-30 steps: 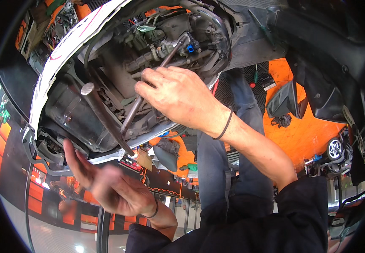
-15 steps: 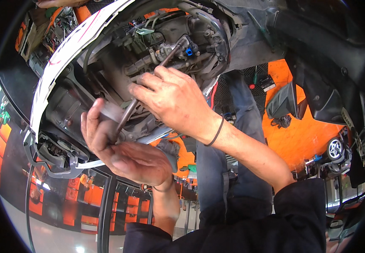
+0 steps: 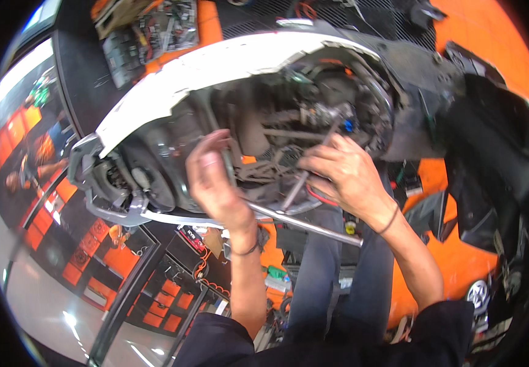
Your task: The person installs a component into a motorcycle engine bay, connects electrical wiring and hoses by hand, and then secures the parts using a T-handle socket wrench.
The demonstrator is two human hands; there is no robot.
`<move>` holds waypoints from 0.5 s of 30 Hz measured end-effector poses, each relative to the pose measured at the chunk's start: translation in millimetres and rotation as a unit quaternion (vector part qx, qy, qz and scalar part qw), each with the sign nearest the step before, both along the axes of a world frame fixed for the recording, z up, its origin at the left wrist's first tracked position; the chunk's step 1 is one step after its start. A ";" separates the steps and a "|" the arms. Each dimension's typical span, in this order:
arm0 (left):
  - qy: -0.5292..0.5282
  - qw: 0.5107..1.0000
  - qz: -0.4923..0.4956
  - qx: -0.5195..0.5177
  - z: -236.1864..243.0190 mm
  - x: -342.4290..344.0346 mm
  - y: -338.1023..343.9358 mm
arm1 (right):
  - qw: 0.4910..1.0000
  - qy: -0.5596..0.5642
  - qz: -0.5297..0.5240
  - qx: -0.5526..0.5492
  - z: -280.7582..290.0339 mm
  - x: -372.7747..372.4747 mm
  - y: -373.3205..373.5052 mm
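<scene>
At the lower middle of the frame we see a small black package with a red label [image 3: 192,240] and, further right, a green and white box [image 3: 275,278]. At the centre sits the scooter [image 3: 215,67], white shell on top, dark engine parts bared. Our left hand [image 3: 215,177] curls around a long metal bar [image 3: 304,224], our right hand [image 3: 344,174] closes on a thin rod [image 3: 313,165] reaching into the engine
</scene>
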State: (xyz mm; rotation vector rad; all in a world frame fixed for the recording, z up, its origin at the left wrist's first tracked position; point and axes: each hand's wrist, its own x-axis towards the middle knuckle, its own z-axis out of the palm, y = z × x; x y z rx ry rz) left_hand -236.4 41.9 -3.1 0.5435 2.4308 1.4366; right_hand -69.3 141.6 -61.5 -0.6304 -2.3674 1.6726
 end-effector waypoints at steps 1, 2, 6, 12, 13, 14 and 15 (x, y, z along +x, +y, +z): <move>-0.149 0.982 0.011 0.114 -1.9 -6.2 -5.1 | 0.997 0.011 0.025 -0.078 4.0 -4.1 7.6; -0.130 0.989 -0.008 0.069 -1.0 -8.3 -4.5 | 0.986 0.018 0.053 -0.155 6.6 -7.4 18.3; -0.147 0.987 -0.054 0.033 0.1 -9.2 -9.6 | 0.892 -0.008 0.273 -0.360 42.5 -27.9 75.6; -0.274 0.939 0.009 0.210 -2.3 -19.8 -4.6 | 0.911 -0.123 0.227 -0.322 67.8 -57.7 25.0; -0.327 0.899 0.044 0.287 -2.7 -22.1 -0.7 | 0.932 -0.086 0.190 -0.297 65.0 -55.0 15.1; -0.311 0.907 0.017 0.285 -5.1 -29.8 4.6 | 0.939 -0.066 0.150 -0.304 60.5 -54.3 -2.2; -0.295 0.914 -0.007 0.278 -6.7 -34.5 8.3 | 0.944 -0.056 0.109 -0.305 58.2 -52.6 -14.6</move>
